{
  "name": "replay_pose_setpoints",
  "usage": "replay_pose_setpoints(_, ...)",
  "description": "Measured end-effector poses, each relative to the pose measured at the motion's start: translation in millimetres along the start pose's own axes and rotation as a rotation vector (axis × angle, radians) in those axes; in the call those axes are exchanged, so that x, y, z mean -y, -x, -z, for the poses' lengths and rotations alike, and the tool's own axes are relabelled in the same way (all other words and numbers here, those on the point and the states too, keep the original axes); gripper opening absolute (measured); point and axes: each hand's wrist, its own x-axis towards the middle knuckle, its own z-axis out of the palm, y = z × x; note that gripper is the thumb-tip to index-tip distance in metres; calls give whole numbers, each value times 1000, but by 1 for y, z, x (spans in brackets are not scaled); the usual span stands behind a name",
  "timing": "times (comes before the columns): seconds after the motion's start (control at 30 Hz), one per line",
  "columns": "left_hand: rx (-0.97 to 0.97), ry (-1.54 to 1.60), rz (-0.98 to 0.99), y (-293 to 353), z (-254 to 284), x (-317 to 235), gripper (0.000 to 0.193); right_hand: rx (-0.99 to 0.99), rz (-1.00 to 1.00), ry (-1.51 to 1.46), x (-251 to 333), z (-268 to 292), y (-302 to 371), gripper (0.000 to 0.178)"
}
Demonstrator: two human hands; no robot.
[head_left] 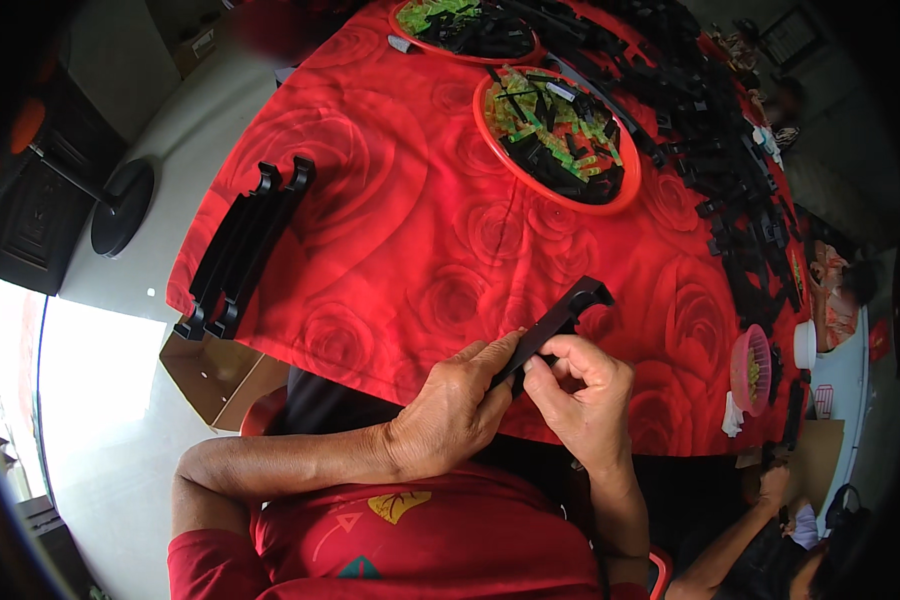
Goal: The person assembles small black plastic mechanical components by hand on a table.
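My left hand (457, 405) is closed around the lower end of a long black plastic strip (560, 315) with a hooked end, held tilted over the near edge of the table. Against the strip's right side, the thumb and forefinger of my right hand (585, 395) are pinched together. Whatever sits between those fingertips is too small or too hidden to make out. Two similar black strips (247, 250) with curved ends lie side by side at the table's left edge.
A red rose-patterned cloth (400, 200) covers the table. Orange-rimmed trays (630, 190) hold green and black pieces. Black parts (750, 200) are heaped along the right, near a pink basket (738, 370). A cardboard box (205, 380) stands below left; a co-worker's hand (773, 485) is lower right.
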Motion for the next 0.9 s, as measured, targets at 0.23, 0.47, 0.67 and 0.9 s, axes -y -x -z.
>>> replay_pose_setpoints(0.23,10,-76,4,0,2,-4,55,2,34,205,16,1,3,10)
replay_pose_setpoints(0.47,238,132,159,-8,25,-5,61,-70,-69,-21,9,6,1,6)
replay_pose_setpoints(0.67,254,152,187,-7,37,-16,58,-78,-70,6,16,5,2,5)
replay_pose_setpoints(0.9,296,112,227,-6,35,-13,49,-163,91,61,9,-4,9,8)
